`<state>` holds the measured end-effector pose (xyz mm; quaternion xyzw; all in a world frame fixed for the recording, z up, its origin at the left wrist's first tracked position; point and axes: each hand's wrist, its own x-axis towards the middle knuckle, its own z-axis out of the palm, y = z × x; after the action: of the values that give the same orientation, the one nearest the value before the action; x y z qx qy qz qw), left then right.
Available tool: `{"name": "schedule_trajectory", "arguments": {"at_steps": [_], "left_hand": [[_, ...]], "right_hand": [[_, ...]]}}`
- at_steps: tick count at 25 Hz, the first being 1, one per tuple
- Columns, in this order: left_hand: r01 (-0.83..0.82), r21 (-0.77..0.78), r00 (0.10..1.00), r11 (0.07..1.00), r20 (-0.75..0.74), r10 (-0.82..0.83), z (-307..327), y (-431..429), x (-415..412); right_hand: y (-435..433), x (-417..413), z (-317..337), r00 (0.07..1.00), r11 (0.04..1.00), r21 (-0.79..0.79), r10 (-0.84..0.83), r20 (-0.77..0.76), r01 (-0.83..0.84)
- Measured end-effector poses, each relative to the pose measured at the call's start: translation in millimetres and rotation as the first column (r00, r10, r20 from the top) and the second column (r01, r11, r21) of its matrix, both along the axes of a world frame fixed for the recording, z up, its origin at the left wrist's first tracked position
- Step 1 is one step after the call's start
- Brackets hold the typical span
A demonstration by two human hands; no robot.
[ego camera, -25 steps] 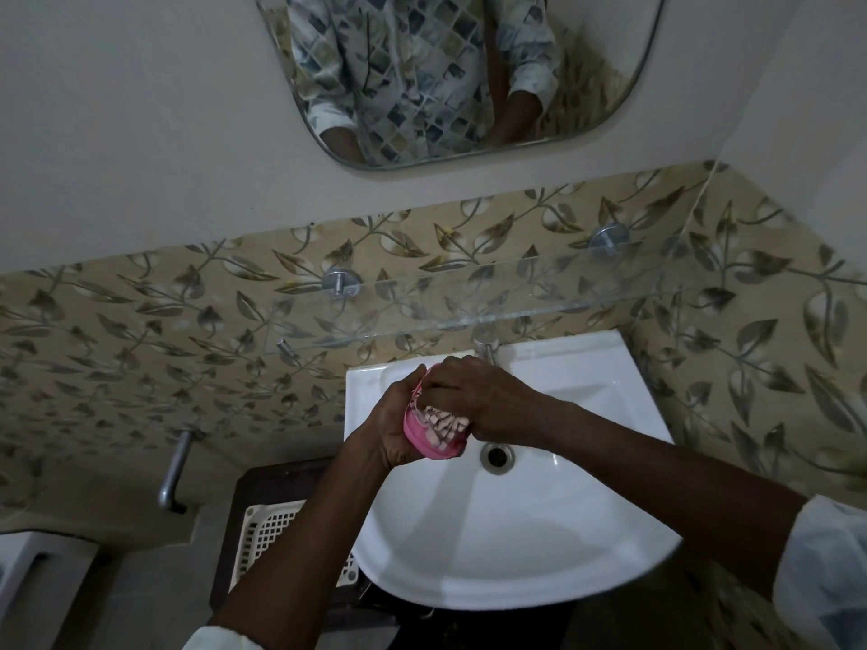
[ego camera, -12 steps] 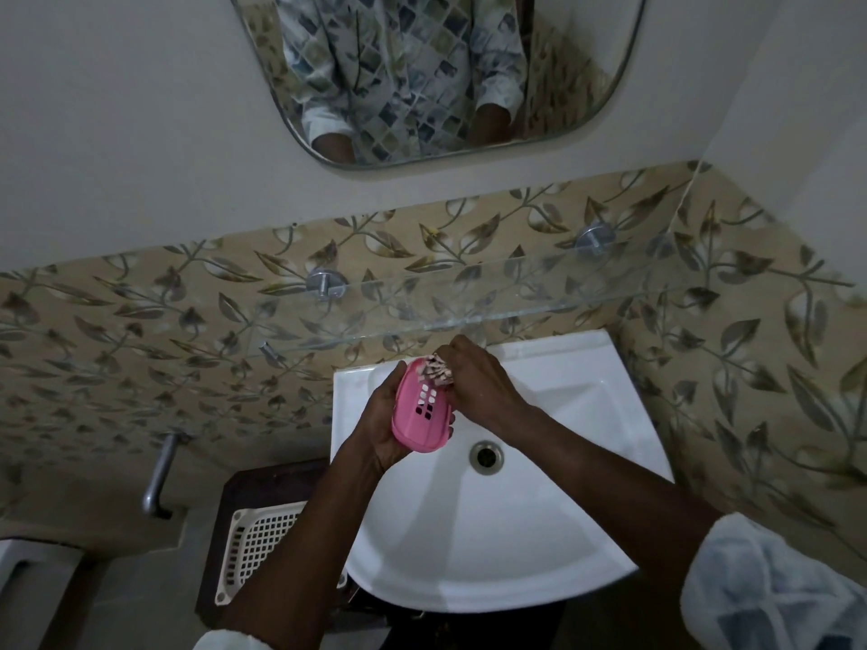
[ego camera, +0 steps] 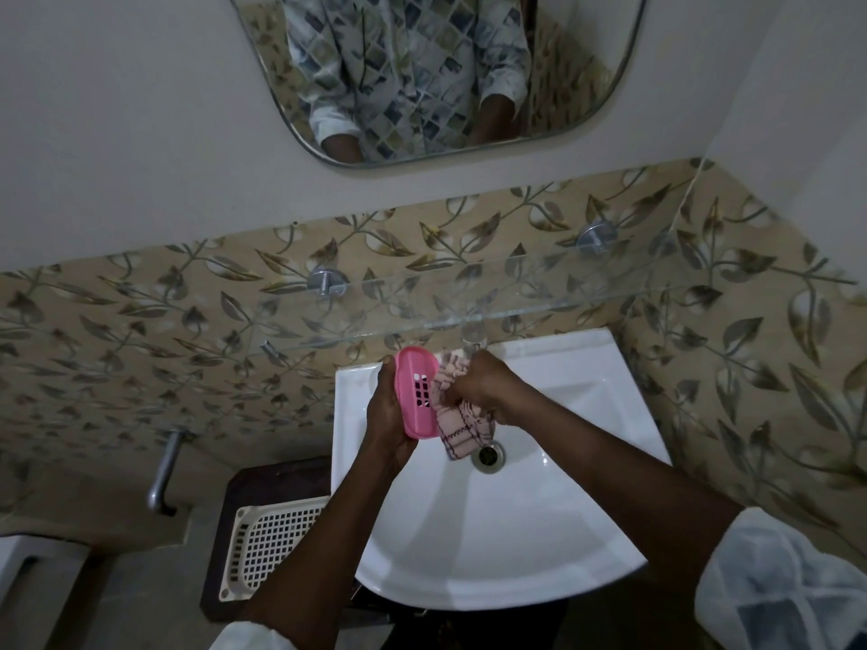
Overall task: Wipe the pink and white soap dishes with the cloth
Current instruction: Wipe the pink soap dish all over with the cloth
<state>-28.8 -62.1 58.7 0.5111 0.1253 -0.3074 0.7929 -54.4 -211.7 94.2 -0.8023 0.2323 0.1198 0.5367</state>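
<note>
- Pink soap dish (ego camera: 419,394) was held on edge above the rear left part of the white sink (ego camera: 506,546), its slotted face turned toward the right and toward the camera.
- Left hand (ego camera: 387,417) gripped the dish from behind and from below, fingers wrapped round its left rim; the dish stood out to the right of the palm.
- Cloth (ego camera: 462,426), pale with dark checked lines, was pressed against the right edge of the dish and hung down toward the drain (ego camera: 489,455).
- Right hand (ego camera: 488,384) was closed round the bunched upper part of the cloth, just right of the dish; one end of the cloth stuck out above the knuckles.
- Both hands were over the basin, near its back edge, beneath the glass shelf (ego camera: 516,297).
- A white perforated basket (ego camera: 269,551) lay to the left of the sink's front left edge, on a dark stand.
- Whether that basket was the white soap dish could not be determined.
</note>
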Motion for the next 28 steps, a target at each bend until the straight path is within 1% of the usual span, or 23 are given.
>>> {"name": "schedule_trajectory", "arguments": {"at_steps": [1,3,4,7,9,11,13,14,16,17,18,19,20,21,22,23,24,25,26,28], "left_hand": [[-0.005,0.007,1.000,1.000,0.013,0.005,0.5,-0.8,0.0],[-0.006,0.021,0.999,1.000,0.049,0.005,3.0,-1.7,1.3],[-0.005,0.021,0.998,1.000,0.067,0.003,4.5,-1.8,2.0],[-0.056,0.028,0.992,0.998,0.117,0.053,2.3,-3.0,-3.9],[-0.116,0.045,0.981,0.992,0.162,0.108,-0.8,-5.2,-11.4],[-0.142,0.109,0.964,0.984,0.239,0.113,-2.4,-7.7,-13.4],[-0.151,0.150,0.945,0.977,0.312,0.098,-2.2,-7.7,-14.9],[-0.148,0.141,0.937,0.979,0.335,0.093,-2.3,-7.8,-16.0],[-0.094,0.043,0.953,0.995,0.294,0.078,-1.8,-9.1,-16.6],[-0.075,0.008,0.963,0.997,0.258,0.070,-1.5,-9.0,-16.5],[-0.071,0.005,0.974,0.997,0.215,0.068,-2.2,-7.6,-15.0],[-0.079,0.034,0.982,0.996,0.172,0.072,-3.6,-5.2,-14.2],[-0.093,0.060,0.989,0.994,0.122,0.085,-4.5,-2.2,-14.7],[-0.085,0.055,0.995,0.995,0.063,0.081,-5.2,-0.4,-14.7],[-0.068,0.043,0.998,0.997,0.014,0.067,-5.6,0.4,-13.8],[-0.050,0.022,0.999,0.999,-0.011,0.050,-5.9,0.4,-12.7],[-0.045,-0.012,0.999,0.999,-0.025,0.044,-5.8,0.5,-12.5],[-0.049,-0.045,0.998,0.998,-0.037,0.048,-4.4,0.2,-12.2],[-0.051,-0.064,0.998,0.997,-0.051,0.047,-1.5,-0.6,-12.9],[-0.047,-0.024,0.992,0.999,-0.114,0.044,3.1,-0.6,-15.1]], "right_hand": [[-0.3,-2.2,-0.8,0.999,0.998,0.060,-0.025,-0.040,0.028],[1.0,-5.6,-3.9,0.987,0.979,0.125,-0.162,-0.022,0.163],[3.6,-8.6,-6.4,0.980,0.971,0.133,-0.197,-0.016,0.198],[10.3,-19.4,-6.8,0.985,0.973,0.187,-0.115,-0.129,0.138],[9.3,-23.0,-6.3,0.970,0.939,0.264,-0.183,-0.160,0.221],[14.8,-28.2,-7.6,0.952,0.898,0.322,-0.256,-0.168,0.299],[23.2,-30.6,-4.2,0.951,0.867,0.402,-0.225,-0.212,0.295],[26.7,-30.5,-0.5,0.950,0.844,0.447,-0.213,-0.229,0.297],[29.7,-29.3,1.5,0.951,0.807,0.504,-0.246,-0.185,0.307],[31.0,-31.6,1.8,0.960,0.829,0.484,-0.255,-0.120,0.280],[30.2,-35.1,2.2,0.978,0.889,0.415,-0.206,-0.019,0.195],[26.0,-39.3,2.9,0.994,0.968,0.248,-0.057,0.098,0.031],[20.2,-43.2,4.4,0.975,0.988,0.015,0.151,0.162,-0.156],[13.2,-42.0,7.4,0.942,0.951,-0.200,0.275,0.191,-0.237],[6.0,-35.8,9.1,0.927,0.915,-0.340,0.302,0.224,-0.216],[3.4,-31.5,11.3,0.925,0.935,-0.325,0.242,0.292,-0.142],[6.2,-28.2,12.2,0.915,0.970,-0.226,0.171,0.365,-0.091],[11.1,-29.2,9.7,0.899,0.984,-0.144,0.154,0.409,-0.103],[17.2,-35.4,2.8,0.874,0.977,-0.127,0.209,0.438,-0.170],[23.7,-54.3,-23.9,0.818,0.912,-0.302,0.388,0.424,-0.276]]}}
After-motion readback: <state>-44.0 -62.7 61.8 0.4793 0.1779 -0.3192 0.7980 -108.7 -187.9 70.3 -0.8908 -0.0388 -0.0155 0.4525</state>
